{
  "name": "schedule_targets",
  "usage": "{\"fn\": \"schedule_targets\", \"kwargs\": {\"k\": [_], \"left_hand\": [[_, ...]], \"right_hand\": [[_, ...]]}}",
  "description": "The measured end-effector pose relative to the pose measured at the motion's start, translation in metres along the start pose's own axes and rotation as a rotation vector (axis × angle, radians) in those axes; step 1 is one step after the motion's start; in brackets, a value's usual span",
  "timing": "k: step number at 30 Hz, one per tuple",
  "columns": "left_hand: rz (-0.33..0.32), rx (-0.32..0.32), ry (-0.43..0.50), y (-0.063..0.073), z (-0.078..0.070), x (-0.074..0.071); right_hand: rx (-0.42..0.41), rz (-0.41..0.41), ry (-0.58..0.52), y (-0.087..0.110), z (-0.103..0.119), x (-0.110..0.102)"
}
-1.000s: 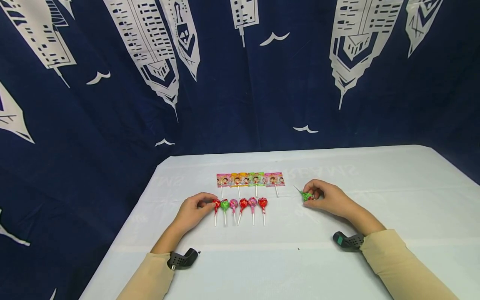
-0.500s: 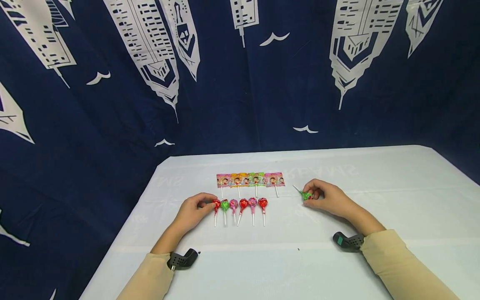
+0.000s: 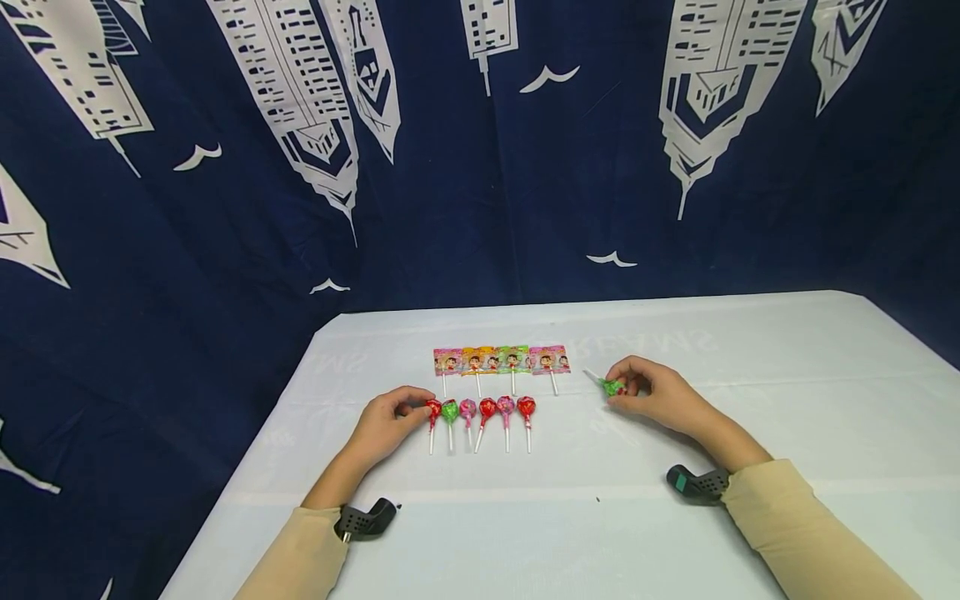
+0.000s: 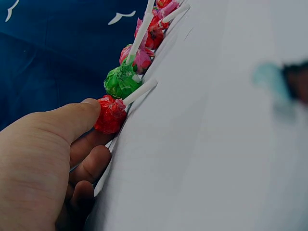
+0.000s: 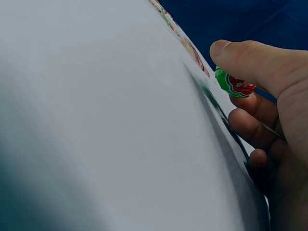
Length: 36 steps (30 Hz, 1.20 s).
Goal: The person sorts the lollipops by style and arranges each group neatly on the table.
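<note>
My left hand (image 3: 386,423) grips the wrapped head of a red lollipop (image 4: 110,115) at the left end of a row on the table. Right beside it in the left wrist view is a green lollipop (image 4: 120,82). Pink and red ones continue the row, among them a pink lollipop (image 3: 506,405) and a red lollipop (image 3: 527,406) at the right end. Off to the right, my right hand (image 3: 654,396) pinches another green lollipop (image 3: 614,388) between thumb and fingers, its white stick pointing up and left. The thumb partly covers that candy's green-and-red wrapper (image 5: 234,85) in the right wrist view.
Behind the row lie several flat-packed lollipops, including an orange packet (image 3: 477,358) and a green packet (image 3: 513,357), sticks toward me. All rest on a white-covered table (image 3: 510,533). A dark blue printed curtain (image 3: 480,208) hangs at the back and left.
The green lollipop in my right hand has turned slightly, its stick tip shifting a little left. My left hand and the row stay as they were.
</note>
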<state>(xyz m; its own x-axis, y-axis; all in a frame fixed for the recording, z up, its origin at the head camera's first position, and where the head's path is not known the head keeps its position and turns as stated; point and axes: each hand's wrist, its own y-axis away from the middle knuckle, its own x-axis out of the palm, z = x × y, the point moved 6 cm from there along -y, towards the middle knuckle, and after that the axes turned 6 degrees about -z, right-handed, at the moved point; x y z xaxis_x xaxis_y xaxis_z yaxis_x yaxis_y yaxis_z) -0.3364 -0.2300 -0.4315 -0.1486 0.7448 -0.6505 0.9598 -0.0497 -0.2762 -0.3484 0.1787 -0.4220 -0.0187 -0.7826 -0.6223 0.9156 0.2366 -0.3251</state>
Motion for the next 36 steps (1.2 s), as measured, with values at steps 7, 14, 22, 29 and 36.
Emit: {"fn": "schedule_targets", "kwargs": {"k": [7,14,22,29,36], "left_hand": [[-0.004,0.006,0.006,-0.001,0.001,0.000],[-0.003,0.010,0.004,-0.001,0.000,0.000],[0.000,0.027,0.004,-0.001,0.001,0.001],[0.002,0.023,0.004,-0.001,0.002,0.001],[0.005,0.009,0.000,-0.002,0.003,0.001]], "right_hand": [[0.016,-0.005,0.013,-0.001,0.001,-0.002],[0.030,-0.016,0.006,-0.001,0.003,-0.004],[0.024,-0.029,-0.033,-0.001,0.011,-0.004],[-0.020,-0.019,-0.071,-0.003,0.022,-0.001],[-0.088,-0.003,-0.114,-0.003,0.034,0.001]]}}
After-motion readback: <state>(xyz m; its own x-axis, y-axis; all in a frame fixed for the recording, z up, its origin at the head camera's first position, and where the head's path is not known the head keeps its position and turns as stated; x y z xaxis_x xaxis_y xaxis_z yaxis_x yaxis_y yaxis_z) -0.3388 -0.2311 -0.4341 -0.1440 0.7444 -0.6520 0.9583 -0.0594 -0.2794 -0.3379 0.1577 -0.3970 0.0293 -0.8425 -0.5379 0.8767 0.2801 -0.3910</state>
